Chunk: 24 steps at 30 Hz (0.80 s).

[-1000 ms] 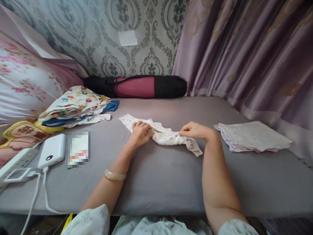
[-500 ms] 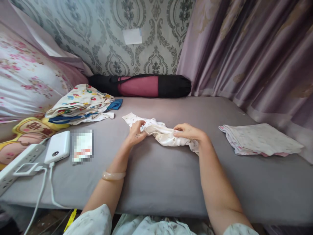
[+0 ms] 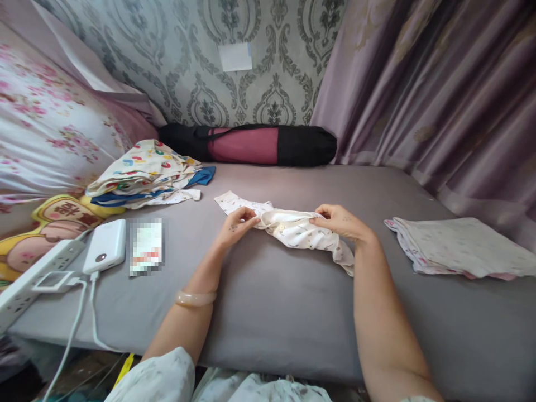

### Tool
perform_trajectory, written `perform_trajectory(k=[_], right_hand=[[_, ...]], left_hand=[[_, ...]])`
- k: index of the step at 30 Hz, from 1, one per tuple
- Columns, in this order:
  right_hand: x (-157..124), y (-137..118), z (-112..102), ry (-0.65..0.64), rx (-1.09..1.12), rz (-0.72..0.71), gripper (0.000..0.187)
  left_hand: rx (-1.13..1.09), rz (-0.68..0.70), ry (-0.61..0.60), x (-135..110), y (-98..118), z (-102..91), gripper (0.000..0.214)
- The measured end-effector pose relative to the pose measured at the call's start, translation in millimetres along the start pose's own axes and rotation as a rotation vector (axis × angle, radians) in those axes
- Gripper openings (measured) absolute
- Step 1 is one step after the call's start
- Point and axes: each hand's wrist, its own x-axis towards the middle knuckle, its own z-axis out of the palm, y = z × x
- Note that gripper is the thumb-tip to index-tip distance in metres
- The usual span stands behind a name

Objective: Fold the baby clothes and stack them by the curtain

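Observation:
A small white printed garment (image 3: pixel 301 233), a shirt by its sleeves and snap buttons, lies crumpled over the grey-covered surface in front of me. My left hand (image 3: pixel 238 226) pinches the left end of its neckline between thumb and fingers. At the other end of that edge, my right hand (image 3: pixel 340 223) grips the cloth, thumb below and fingers above. Between both hands the edge is stretched and gapes a little. One sleeve points to the far left; another part of the cloth hangs toward my right forearm. Fingertips are partly hidden by the fabric.
To the right lies a folded cloth stack (image 3: pixel 464 248). At the back left is a heap of printed clothes (image 3: pixel 146 170). A power bank (image 3: pixel 104 245), power strip (image 3: pixel 46 276) and blurred packet (image 3: pixel 146 245) sit at left. A black and red roll bag (image 3: pixel 247 146) lies along the wall.
My right hand has moved a little right, drawing the garment's edge straighter between both hands. More of its printed front shows. The whole view has shifted slightly.

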Motion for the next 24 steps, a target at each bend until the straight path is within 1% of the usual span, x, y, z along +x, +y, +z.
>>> perform_trajectory(k=[2,5,9,14,19,21,24], right_hand=[[-0.2,-1.0,-0.5,0.007,0.051,0.02,0.034],[-0.1,-2.0,-1.2,0.026,0.077,0.032,0.037],[0.2,-2.7,-2.6,0.041,0.061,0.032,0.042],[-3.7,-7.8,-4.6,0.029,0.009,0.011,0.047],[-10.3,-12.0,-4.0,-0.002,0.012,-0.066,0.048],[-11.2,-12.9,-2.2,0.014,0.07,-0.115,0.043],[-12.2,-16.1,1.1,0.09,0.114,-0.195,0.039]], left_hand=[[-0.008,-0.008,-0.004,0.3,0.5,0.8,0.034],[0.013,0.005,0.041,0.5,1.3,0.7,0.035],[0.024,0.04,0.108,1.8,-0.2,-0.1,0.032],[0.025,0.044,0.115,1.9,1.7,-0.8,0.031],[-0.02,0.037,0.056,-0.4,18.2,-8.5,0.032],[-0.024,0.056,0.073,-1.0,26.7,-16.0,0.033],[0.012,0.109,0.14,-2.2,43.6,-30.7,0.034]])
